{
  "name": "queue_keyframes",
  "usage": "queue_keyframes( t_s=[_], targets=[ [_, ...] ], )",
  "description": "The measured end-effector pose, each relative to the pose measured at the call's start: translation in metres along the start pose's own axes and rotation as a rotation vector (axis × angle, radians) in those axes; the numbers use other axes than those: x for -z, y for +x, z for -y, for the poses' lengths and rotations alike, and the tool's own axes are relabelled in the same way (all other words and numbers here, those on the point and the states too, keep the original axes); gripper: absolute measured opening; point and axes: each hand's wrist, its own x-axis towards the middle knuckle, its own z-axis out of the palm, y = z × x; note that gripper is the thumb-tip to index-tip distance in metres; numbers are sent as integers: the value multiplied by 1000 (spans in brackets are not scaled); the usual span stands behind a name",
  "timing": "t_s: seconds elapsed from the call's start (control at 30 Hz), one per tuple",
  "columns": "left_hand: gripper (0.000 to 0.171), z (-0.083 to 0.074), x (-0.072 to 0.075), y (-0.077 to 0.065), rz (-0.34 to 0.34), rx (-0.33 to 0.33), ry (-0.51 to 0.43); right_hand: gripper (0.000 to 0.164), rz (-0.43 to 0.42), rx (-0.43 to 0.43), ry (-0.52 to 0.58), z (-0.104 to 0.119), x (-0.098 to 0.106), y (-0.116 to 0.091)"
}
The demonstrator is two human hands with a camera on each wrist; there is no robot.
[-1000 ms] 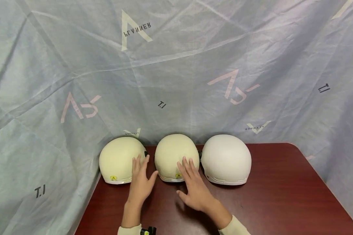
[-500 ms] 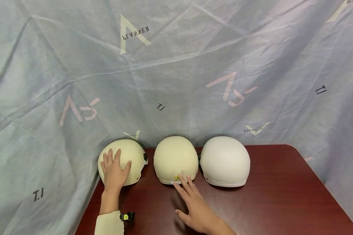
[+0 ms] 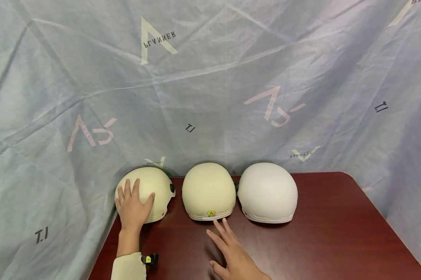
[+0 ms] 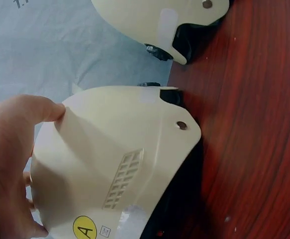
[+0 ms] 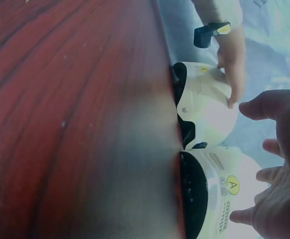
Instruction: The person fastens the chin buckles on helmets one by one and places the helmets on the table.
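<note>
Three helmets stand in a row along the far side of the table. My left hand rests on the dome of the cream left helmet, its fingers spread. The left wrist view shows the thumb touching that shell, which has vents and a yellow "A" sticker. The middle helmet is also cream with an "A" sticker; the right one is white. My right hand hovers in front of the middle helmet, fingers apart, holding nothing. The right wrist view shows both hands near the helmets.
A dark red wooden table bears the helmets. Grey printed cloth hangs close behind them and along both sides. A small black device is strapped at my left wrist.
My left hand has moved left from between the left and middle helmets onto the left helmet. My right hand has drawn back toward me from the middle helmet.
</note>
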Motion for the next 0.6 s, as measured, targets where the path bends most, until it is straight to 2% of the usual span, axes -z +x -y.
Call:
queue_keyframes(
  t_s=[0.27, 0.6],
  targets=[
    [80, -6, -2, -6, -29, 9, 22, 86, 3, -8, 12, 0, 4, -1],
    [79, -16, -5, -26, -117, 3, 23, 64, -22, -39, 28, 0, 6, -6]
  ],
)
